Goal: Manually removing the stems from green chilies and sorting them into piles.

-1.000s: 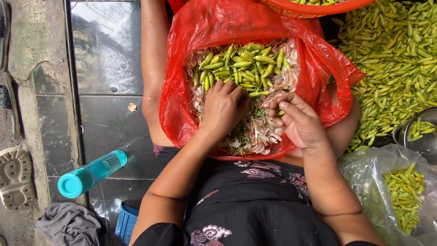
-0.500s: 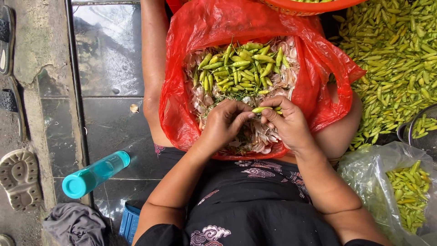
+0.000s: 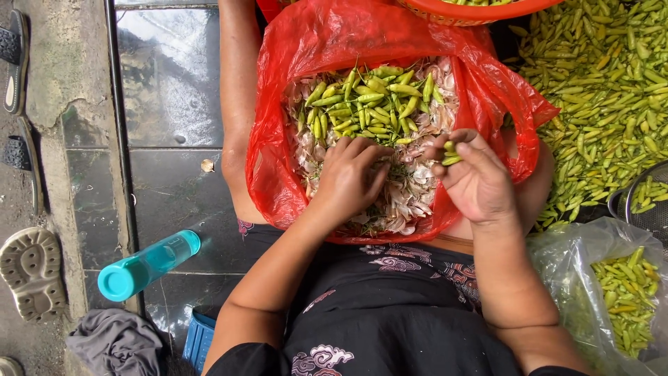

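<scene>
While the left hand (image 3: pixel 351 177) lies palm-down in the red plastic bag (image 3: pixel 306 104) on the person's lap, its fingers (image 3: pixel 376 157) are spread loosely and dug into the mix of green chillies (image 3: pixel 369 104) and pale papery scraps (image 3: pixel 410 198); they press on the pile and, as far as can be seen, close around nothing. The right hand (image 3: pixel 476 181) is lifted at the bag's right edge, thumb and fingertips pinched on one small green chilli (image 3: pixel 451 154), the other fingers curled loosely behind it.

By the look of it, this is the stemming or sorting step: one chilli is being worked between the right fingertips while the left feels for another. The next move seems to call for a small, firm twist or pinch at the chilli's end, and a clean single pick out of the tangle by the left hand.

To the right, a large heap of loose chillies (image 3: pixel 605 90) lies on the ground, and a clear bag of chillies (image 3: pixel 623 285) sits beside the person's right forearm. An orange basket (image 3: pixel 487 10) is cut off by the top edge, and a metal strainer (image 3: pixel 647 202) by the right edge. A turquoise bottle (image 3: pixel 146 264) lies on the tiled floor (image 3: pixel 167 90) to the left.

Whether the held chilli has its stem on cannot be told; the left fingertips are partly buried, and the bag's depth is hidden.
</scene>
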